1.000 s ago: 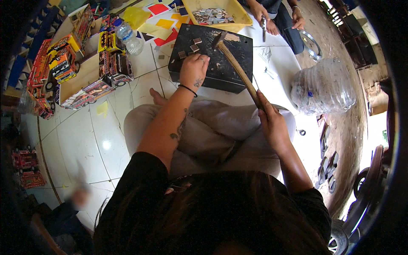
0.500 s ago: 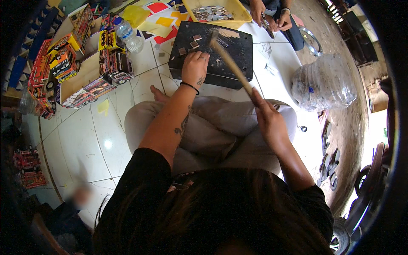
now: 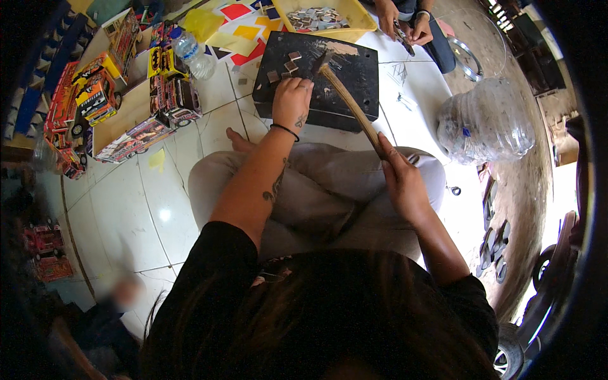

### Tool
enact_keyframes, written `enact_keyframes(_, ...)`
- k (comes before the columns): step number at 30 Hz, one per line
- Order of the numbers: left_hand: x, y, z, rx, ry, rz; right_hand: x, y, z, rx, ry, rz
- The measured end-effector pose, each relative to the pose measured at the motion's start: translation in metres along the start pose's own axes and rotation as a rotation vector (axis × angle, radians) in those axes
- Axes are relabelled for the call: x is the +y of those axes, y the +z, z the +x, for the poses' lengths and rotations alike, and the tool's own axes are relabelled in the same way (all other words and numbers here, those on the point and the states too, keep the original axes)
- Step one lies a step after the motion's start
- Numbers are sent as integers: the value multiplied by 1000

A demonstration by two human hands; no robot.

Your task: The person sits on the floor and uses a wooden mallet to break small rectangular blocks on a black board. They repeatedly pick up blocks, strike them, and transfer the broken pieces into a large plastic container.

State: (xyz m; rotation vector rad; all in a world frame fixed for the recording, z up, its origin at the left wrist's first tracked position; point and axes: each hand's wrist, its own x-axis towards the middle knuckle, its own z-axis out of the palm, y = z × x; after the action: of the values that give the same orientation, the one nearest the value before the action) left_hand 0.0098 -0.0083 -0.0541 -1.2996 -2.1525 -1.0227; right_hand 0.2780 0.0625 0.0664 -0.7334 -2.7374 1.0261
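Observation:
I sit cross-legged on a white tiled floor. My right hand (image 3: 400, 180) grips the wooden handle of a hammer (image 3: 347, 101), whose head is down on a black work block (image 3: 354, 79) in front of my knees. My left hand (image 3: 291, 101) rests on the near left part of the block, fingers curled over something small that I cannot make out. A few small grey square pieces (image 3: 286, 65) lie on the block just beyond that hand.
A yellow tray (image 3: 354, 16) of small pieces stands behind the block, where another person's hands (image 3: 405, 25) work. Colourful toy trucks (image 3: 168, 95), a plastic bottle (image 3: 190, 50) and coloured sheets are at the left. A large clear plastic jug (image 3: 484, 120) stands right.
The hammer head has come down from a raised position onto the block. My left hand has stayed on the block.

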Motion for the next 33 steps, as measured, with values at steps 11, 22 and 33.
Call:
enact_keyframes(11,-1,-12,14,6,-432,-331,54,-8,132,96,70,-485)
enact_keyframes(22,-67,27,195,-136,-1018,-973,49,-2,135,287,-194,-270)
enact_keyframes(33,-25,-90,6,-151,-579,-494,-181,-71,43,-560,-888,975)
